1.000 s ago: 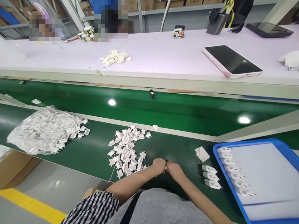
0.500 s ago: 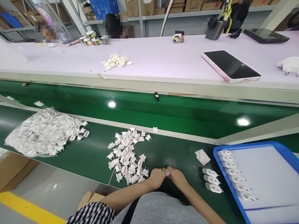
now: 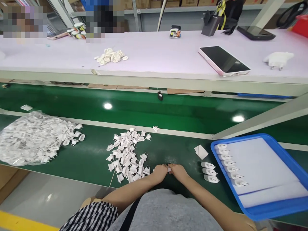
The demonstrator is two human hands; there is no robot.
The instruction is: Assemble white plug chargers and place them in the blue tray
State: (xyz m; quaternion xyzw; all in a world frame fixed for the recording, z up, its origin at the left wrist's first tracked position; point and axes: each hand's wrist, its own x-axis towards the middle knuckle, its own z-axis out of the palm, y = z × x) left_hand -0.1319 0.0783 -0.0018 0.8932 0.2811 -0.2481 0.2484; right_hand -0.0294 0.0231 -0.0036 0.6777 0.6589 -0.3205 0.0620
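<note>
Both hands meet at the near middle of the green bench (image 3: pixel 89 163), in front of the grey shirt (image 3: pixel 166 211). Left hand (image 3: pixel 160 172) and right hand (image 3: pixel 178 171) close in on one small white piece (image 3: pixel 169 169). Grip on both: fingers bent in tight, pinching the piece between them from either side (mostly covered by fingers, so its exact shape and how it sits: can't tell).

Left of the hands, just beside the left one: loose heap of white plugs (image 3: pixel 126 157), jumbled, pins every which way. One single plug (image 3: pixel 155 129) lies apart at the heap's far right, on the pale strip along the bench's far side. Farther left, clear plastic bag (image 3: pixel 29 141) full of similar white parts, a few spilling out at its right end.

Right of the right hand: three white adapters (image 3: pixel 210 172) side by side in a short row, pins to the right. Folded white paper (image 3: pixel 201 152) just beyond them. Then blue tray (image 3: pixel 284 205), white sheet (image 3: pixel 262 163) inside, line of white adapters (image 3: pixel 229 163) down its left side, pins pointing right too.

Far side, raised pale shelf (image 3: pixel 154 54): pile of off-white ovals (image 3: pixel 111 56) on the left, phone (image 3: pixel 223 60) right of middle, white plug adapter (image 3: pixel 279 60) farther right, flat black device (image 3: pixel 256 33) behind.
</note>
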